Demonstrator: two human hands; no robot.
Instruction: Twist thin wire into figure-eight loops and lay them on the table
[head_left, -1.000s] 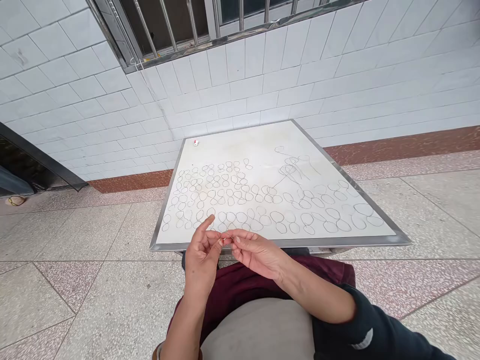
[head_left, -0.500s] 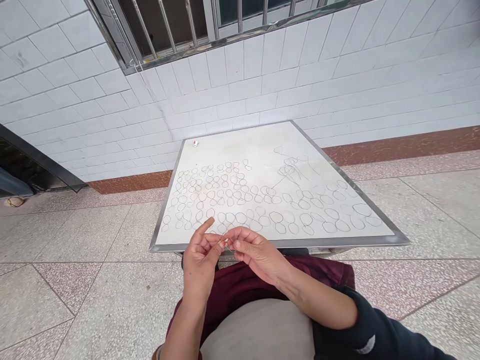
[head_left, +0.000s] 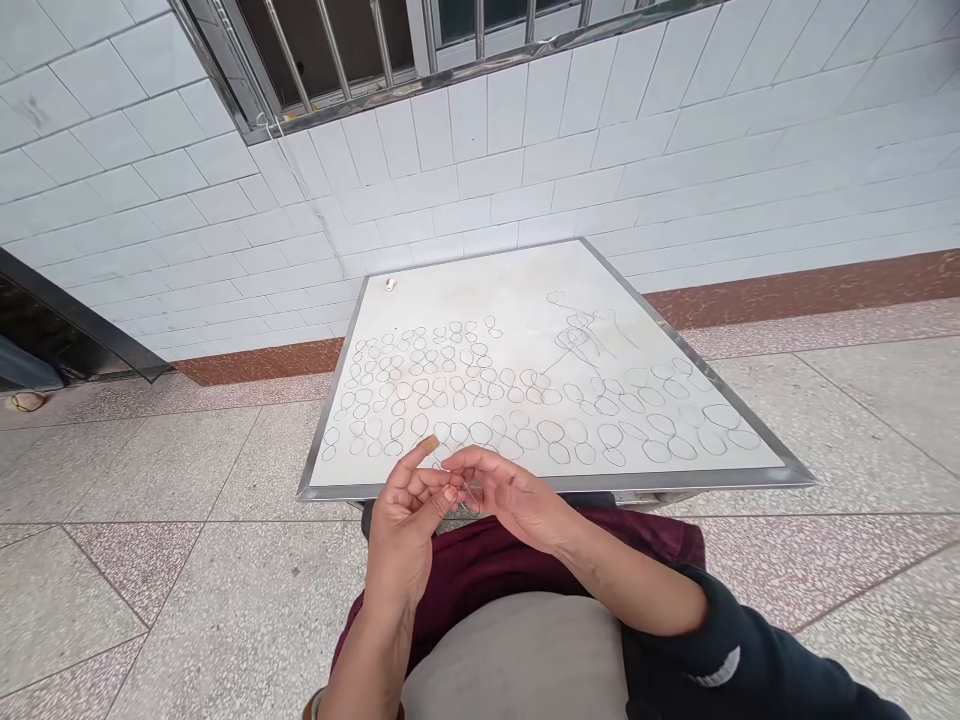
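1. Thin wire [head_left: 468, 492] sits off the near edge of the white-topped table [head_left: 487, 275], in the gap between the two hands, above the maroon cloth [head_left: 480, 570].
2. Wire lies at the left thumb tip and extends toward the right fingers. One visible strand slants down to the right; overall long axis too fine to read.
3. Left hand [head_left: 407, 510] is nearer: thumb and a fingertip pressed together on the wire, index finger raised clear, pointing up and right.
4. Right hand [head_left: 517, 505] half open, fingers loosely curved around the wire's right side, index fingertip reaching over toward the left fingers. Cannot tell whether any right fingertip touches wire.
5. Left forearm rises steeply from below; right forearm slants in from the dark sleeve [head_left: 772, 650], wrist lower than in line with level.
6. Beyond: rows of figure-eight wire loops [head_left: 558, 442]; loose wire tangle [head_left: 578, 336] at far right.
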